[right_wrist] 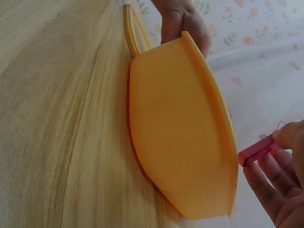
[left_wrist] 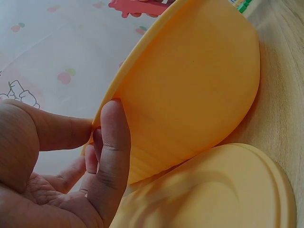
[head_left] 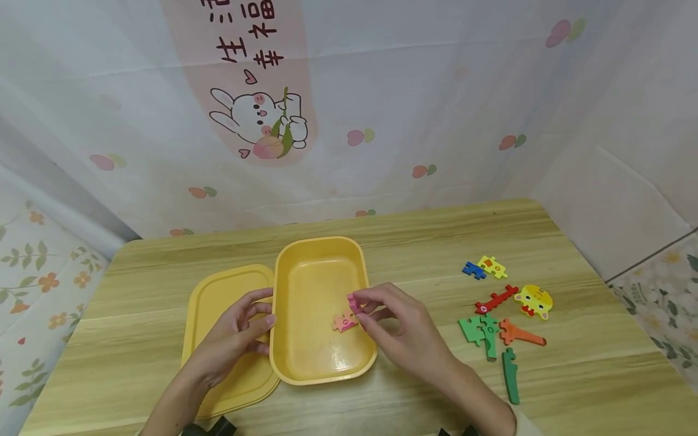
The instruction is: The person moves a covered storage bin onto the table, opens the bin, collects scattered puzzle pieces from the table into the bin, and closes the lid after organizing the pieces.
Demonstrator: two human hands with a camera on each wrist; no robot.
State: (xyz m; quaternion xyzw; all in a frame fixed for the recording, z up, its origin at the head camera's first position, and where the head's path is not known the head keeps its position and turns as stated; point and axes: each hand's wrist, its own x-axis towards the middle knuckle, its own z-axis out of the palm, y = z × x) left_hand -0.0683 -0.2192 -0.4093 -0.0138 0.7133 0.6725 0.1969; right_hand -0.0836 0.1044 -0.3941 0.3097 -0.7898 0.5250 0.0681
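Note:
A yellow plastic box [head_left: 319, 363] stands in the middle of the table. My left hand [head_left: 240, 333] pinches its left rim between thumb and fingers, as the left wrist view [left_wrist: 95, 161] also shows. Above the box's right side, my right hand [head_left: 403, 327] pinches a pink puzzle piece [head_left: 354, 303] between thumb and fingertips; the right wrist view shows that piece [right_wrist: 256, 151] beside the rim. Inside the box, a light orange puzzle piece [head_left: 344, 323] lies on the bottom, just below the held one.
The yellow lid [head_left: 218, 290] lies left of the box, partly under it. On the right of the table are several puzzle pieces: blue [head_left: 474, 270], yellow [head_left: 493, 267], red [head_left: 496, 300], green [head_left: 510, 375], orange [head_left: 523, 333] and a yellow animal head [head_left: 534, 301]. A printed curtain [head_left: 382, 91] hangs behind.

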